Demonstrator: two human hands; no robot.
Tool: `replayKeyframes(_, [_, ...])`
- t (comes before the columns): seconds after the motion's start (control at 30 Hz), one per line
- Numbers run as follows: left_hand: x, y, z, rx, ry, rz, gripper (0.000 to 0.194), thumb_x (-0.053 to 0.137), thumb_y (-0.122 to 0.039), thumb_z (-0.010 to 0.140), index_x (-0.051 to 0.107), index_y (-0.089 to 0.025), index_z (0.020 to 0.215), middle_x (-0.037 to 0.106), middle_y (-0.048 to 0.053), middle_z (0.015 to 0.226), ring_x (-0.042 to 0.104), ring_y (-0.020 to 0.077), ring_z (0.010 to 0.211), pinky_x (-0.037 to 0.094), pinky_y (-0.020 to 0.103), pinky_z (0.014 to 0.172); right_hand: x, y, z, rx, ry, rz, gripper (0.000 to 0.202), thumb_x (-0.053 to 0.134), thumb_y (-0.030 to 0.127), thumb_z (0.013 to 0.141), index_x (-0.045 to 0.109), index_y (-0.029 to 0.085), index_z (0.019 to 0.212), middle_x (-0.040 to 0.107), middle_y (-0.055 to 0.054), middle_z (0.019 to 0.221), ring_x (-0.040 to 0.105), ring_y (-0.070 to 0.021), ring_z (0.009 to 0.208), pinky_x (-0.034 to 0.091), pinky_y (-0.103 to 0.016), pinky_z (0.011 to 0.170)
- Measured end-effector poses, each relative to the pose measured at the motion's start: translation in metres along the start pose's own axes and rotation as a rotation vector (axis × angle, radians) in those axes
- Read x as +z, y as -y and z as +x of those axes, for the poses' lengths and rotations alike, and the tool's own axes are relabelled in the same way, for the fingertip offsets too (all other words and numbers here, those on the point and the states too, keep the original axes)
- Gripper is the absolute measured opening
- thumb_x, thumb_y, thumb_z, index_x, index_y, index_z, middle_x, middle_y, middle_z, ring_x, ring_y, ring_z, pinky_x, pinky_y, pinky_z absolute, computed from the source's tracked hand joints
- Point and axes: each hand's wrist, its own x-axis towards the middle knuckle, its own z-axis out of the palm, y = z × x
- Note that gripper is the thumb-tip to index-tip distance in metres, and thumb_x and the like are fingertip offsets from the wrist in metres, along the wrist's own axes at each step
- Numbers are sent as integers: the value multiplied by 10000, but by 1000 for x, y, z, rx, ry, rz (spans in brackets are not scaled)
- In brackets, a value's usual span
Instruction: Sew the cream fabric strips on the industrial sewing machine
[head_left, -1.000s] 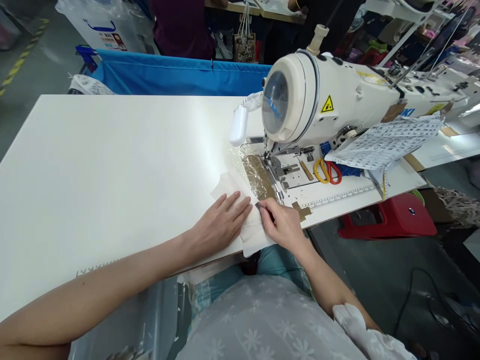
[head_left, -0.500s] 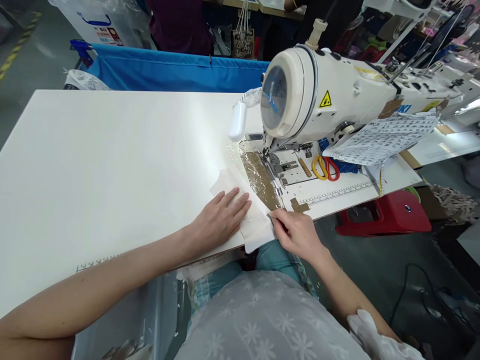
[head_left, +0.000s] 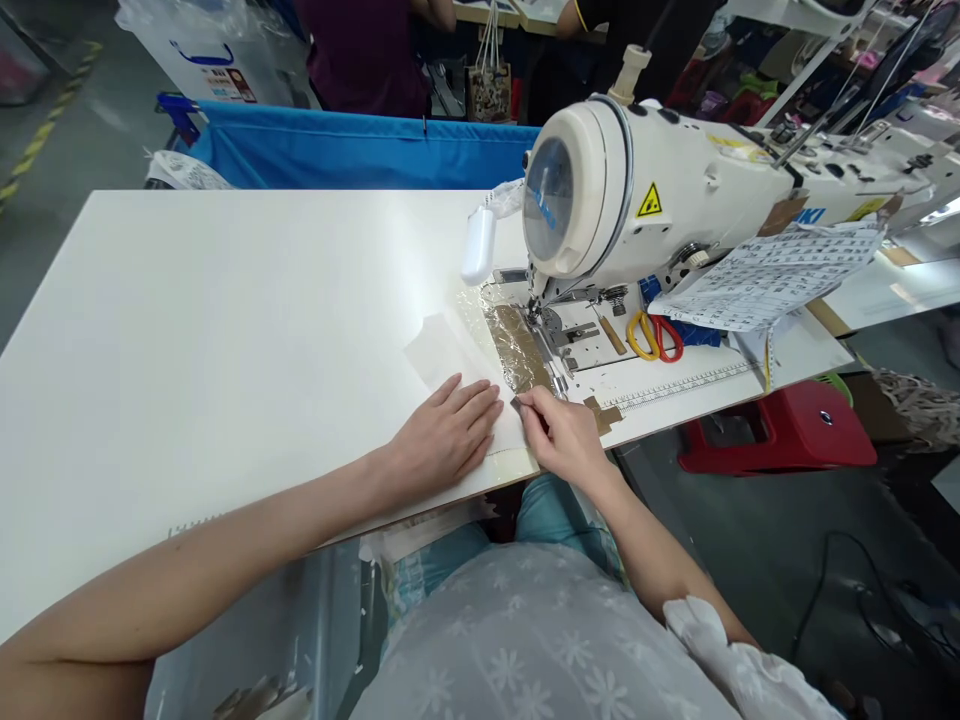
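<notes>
A piece of white fabric (head_left: 442, 350) lies on the white table, left of the sewing machine's needle area. My left hand (head_left: 448, 432) rests flat on it, fingers stretched out toward the right. My right hand (head_left: 559, 435) is closed in a pinch at the fabric's right edge, near the table's front edge. A small dark flat piece (head_left: 516, 403) sticks out from its fingertips; its kind is too small to make out. The sewing machine (head_left: 592, 190) stands beyond my right hand, with shiny brown tape (head_left: 516, 345) on the bed beside the fabric.
Yellow-and-red-handled scissors (head_left: 655, 337) and a wooden-handled tool (head_left: 611, 335) lie by the machine. Printed paper (head_left: 780, 272) hangs from its arm. A red stool (head_left: 780, 430) stands at right, a clear bin (head_left: 322, 620) below the table. Other people sit beyond the blue cloth (head_left: 360, 145).
The fabric has shifted left and away from me, and its near end no longer hangs over the table edge. My right hand has moved left and slightly farther out; my left stays flat.
</notes>
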Motion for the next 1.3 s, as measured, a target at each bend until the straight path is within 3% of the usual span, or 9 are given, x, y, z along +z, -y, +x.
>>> replayKeyframes(0.2, [3, -1, -3, 36, 8, 20, 413, 480, -260, 990, 574, -39, 1326, 538, 213, 1421, 490, 333, 1343, 375, 485, 1124, 1, -2, 1, -5, -10, 33, 222, 409, 265, 970, 625, 217, 984, 703, 4, 713, 630, -160, 622, 332, -242, 565])
replayKeyframes(0.53, [2, -3, -2, 31, 21, 55, 398, 467, -251, 991, 577, -39, 1309, 542, 217, 1415, 499, 345, 1332, 437, 462, 1068, 3, 5, 8, -52, 41, -77, 224, 390, 230, 964, 611, 206, 934, 725, -29, 778, 643, -168, 657, 301, -257, 552])
replayKeyframes(0.73, [1, -4, -2, 24, 22, 14, 399, 499, -234, 979, 562, -33, 1317, 525, 236, 1423, 486, 352, 1343, 435, 467, 1068, 3, 0, 6, -11, 13, 36, 221, 398, 256, 961, 614, 222, 998, 698, 3, 723, 617, -155, 614, 343, -238, 578])
replayKeyframes(0.87, [-1, -4, -1, 30, 33, 38, 394, 483, -238, 981, 568, -27, 1303, 529, 236, 1418, 486, 359, 1341, 440, 465, 1060, 4, 1, 9, -14, 35, 4, 220, 392, 250, 959, 609, 215, 974, 695, -1, 715, 599, -154, 598, 308, -243, 548])
replayKeyframes(1.13, [0, -4, -2, 13, 54, 28, 405, 496, -231, 975, 552, -51, 1333, 511, 227, 1440, 480, 348, 1350, 432, 459, 1064, -20, 1, -2, -63, 161, -150, 184, 421, 208, 903, 565, 229, 790, 627, 10, 610, 538, -153, 547, 213, -264, 523])
replayKeyframes(1.3, [-1, -2, -1, 3, 53, 1, 396, 479, -229, 989, 556, -45, 1331, 517, 223, 1436, 474, 345, 1355, 425, 466, 1081, -23, -2, -7, -31, 160, -112, 200, 401, 238, 931, 582, 229, 847, 631, 14, 618, 553, -156, 551, 236, -253, 525])
